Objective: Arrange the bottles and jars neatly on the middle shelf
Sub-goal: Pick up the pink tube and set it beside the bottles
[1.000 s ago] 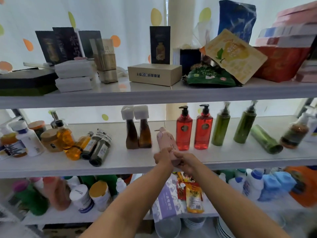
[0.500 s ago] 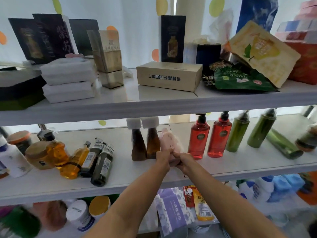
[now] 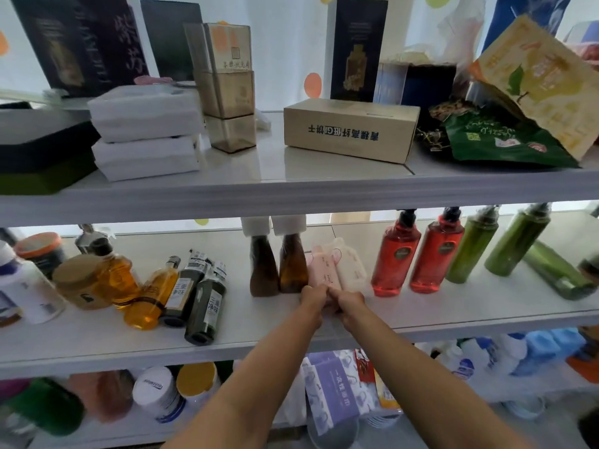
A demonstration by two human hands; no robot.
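Head view. Change noted: one second ago the pale pink plastic bottle (image 3: 324,268) was held tilted at the near edge of the white middle shelf (image 3: 453,315). It now stands further in on that shelf, roughly upright. Its outline is blurred and looks doubled, so I cannot tell its exact lean. The left hand (image 3: 312,294) and right hand (image 3: 348,301) remain at its base, touching each other, with the fingers of both clamped on its lower part. The shelves now sit larger and lower in the view.

Surroundings: the pink bottle stands between two brown bottles with white square caps (image 3: 278,267), just beside it on the left, and two red pump bottles (image 3: 415,256) near it on the right. Right of those stand two upright green bottles (image 3: 492,247), with a third green bottle lying on its side (image 3: 554,270). Well to the left lie amber bottles (image 3: 152,293) and dark green labelled bottles (image 3: 204,306), tipped over against one another, with a tan-lidded jar (image 3: 81,281) beside them. The upper shelf carries a brown cardboard box (image 3: 350,129). Both forearms cross the shelf's near edge and hide part of the purple packet (image 3: 334,384) on the lower shelf.
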